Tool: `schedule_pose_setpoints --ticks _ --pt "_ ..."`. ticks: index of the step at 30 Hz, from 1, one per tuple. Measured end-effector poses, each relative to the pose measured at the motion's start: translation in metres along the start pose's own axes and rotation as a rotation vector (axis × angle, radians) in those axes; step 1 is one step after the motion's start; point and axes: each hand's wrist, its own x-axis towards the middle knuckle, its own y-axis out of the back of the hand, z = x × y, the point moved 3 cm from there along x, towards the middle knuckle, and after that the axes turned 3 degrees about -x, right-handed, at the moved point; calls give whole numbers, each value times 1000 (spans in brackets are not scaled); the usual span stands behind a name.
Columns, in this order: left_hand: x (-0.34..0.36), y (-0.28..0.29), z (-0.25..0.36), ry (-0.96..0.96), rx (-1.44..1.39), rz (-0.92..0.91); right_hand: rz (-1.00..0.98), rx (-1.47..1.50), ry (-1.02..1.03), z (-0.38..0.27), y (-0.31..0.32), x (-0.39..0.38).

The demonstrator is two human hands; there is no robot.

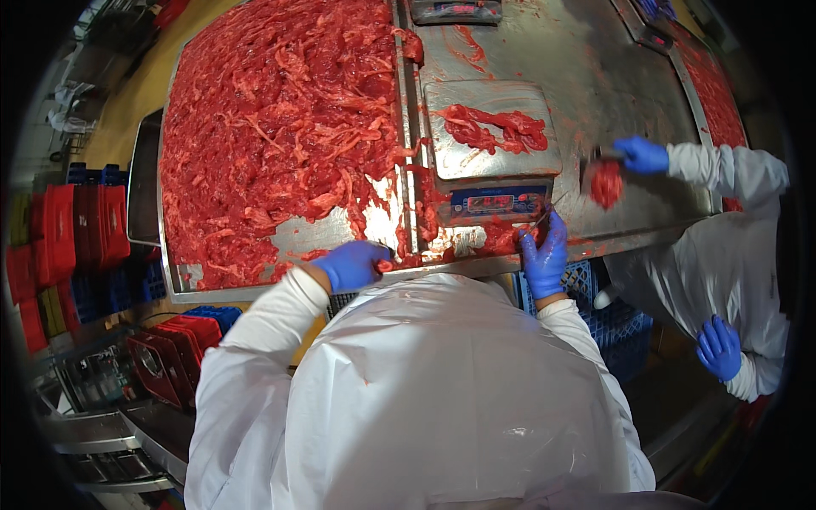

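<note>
My left hand (353, 265), in a blue glove, is closed at the table's front edge with a small piece of red meat (384, 266) at its fingertips. My right hand (546, 259), also gloved in blue, is below the scale's display, thumb and fingers curled around something thin that I cannot make out. More meat (499, 236) lies beside its fingertips. In front of me is a steel-topped scale (527, 93) with a lit display (489, 202). Strips of red meat (493, 129) rest on its plate.
A large heap of meat strips (280, 127) fills the steel tray at left. A co-worker's gloved hand (643, 155) holds a dark tool with a meat lump (605, 185) at right; their other hand (719, 348) hangs lower. Red crates (58, 234) are stacked left, a blue crate (625, 327) below the table.
</note>
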Motion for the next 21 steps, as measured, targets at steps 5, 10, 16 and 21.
schedule_pose_setpoints --ticks 5,10,16,21 --pt "11 115 101 -20 -656 -123 6 1 16 13 -2 2" --pt "90 158 159 -417 -898 94 5 -14 -11 0 3 4" --pt "61 191 41 -115 -542 873 27 299 -229 9 31 -18" --pt "46 160 -3 164 -400 807 91 683 -452 48 58 17"
